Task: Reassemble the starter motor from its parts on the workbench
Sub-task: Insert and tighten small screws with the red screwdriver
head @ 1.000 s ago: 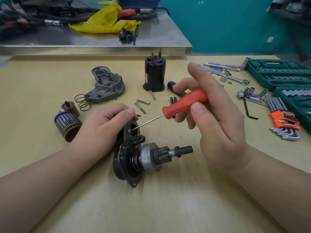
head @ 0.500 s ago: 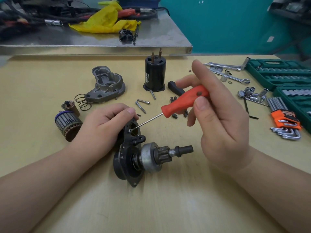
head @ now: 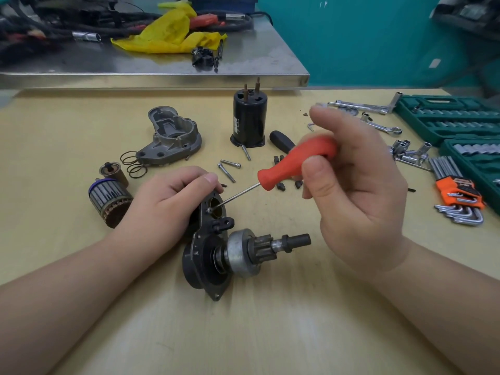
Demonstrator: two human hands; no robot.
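While gripped: glossy red screwdriver (head: 295, 161), seemingly plastic.

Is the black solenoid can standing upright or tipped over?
Upright. The black solenoid can stands on its base on the workbench, its two terminal studs pointing up.

Your nearest stretch of workbench (head: 270, 334), between your forearms, lies bare, so a hand can pass there freely. Ahead, your left hand (head: 165, 207) and the black plate (head: 200, 255) it steadies block the middle, with the screwdriver (head: 295, 161) slanting across from your right hand (head: 359, 190). Loose bolts (head: 228, 169) and small black bits (head: 281, 186) litter the gap behind. The armature (head: 108, 201) crowds your left; hex keys (head: 457, 196) and socket cases (head: 449, 117) fill the right edge.
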